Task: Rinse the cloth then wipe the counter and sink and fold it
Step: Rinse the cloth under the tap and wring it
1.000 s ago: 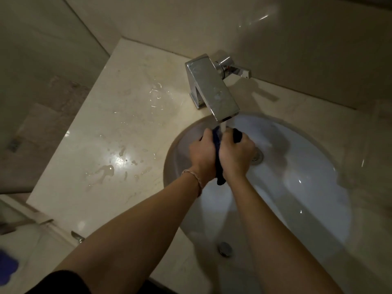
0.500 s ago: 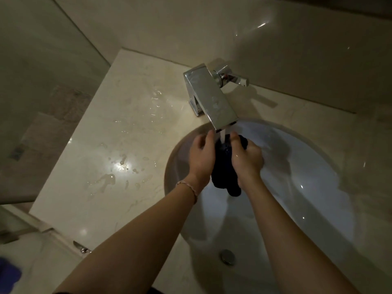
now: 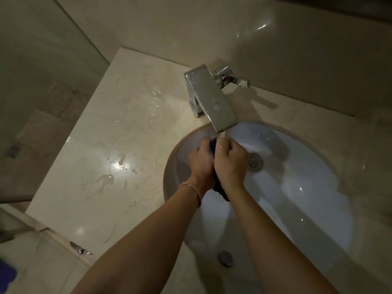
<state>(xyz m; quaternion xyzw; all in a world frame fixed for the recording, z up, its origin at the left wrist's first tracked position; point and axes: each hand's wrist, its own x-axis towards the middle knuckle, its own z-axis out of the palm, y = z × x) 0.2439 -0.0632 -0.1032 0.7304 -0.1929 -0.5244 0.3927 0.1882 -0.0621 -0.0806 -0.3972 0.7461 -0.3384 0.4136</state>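
A dark blue cloth (image 3: pixel 220 190) is squeezed between my two hands over the white oval sink (image 3: pixel 314 200). Only a strip of it shows between the hands and a tail below the wrists. My left hand (image 3: pixel 200 164) and my right hand (image 3: pixel 230 162) press together, both closed on the cloth, just under the spout of the chrome faucet (image 3: pixel 212 100). A thin stream of water falls from the spout onto them. The beige marble counter (image 3: pixel 110 145) lies to the left, with puddles and drops on it.
The faucet's lever handle (image 3: pixel 232 79) sticks out to the right by the back wall. The sink drain (image 3: pixel 255 162) sits right of my hands, an overflow cap (image 3: pixel 226 258) at the near rim. A glass panel (image 3: pixel 42 81) bounds the counter's left edge.
My hands have closed together on the cloth again after spreading apart half a second ago. Less of the cloth shows. The view has tilted slightly.
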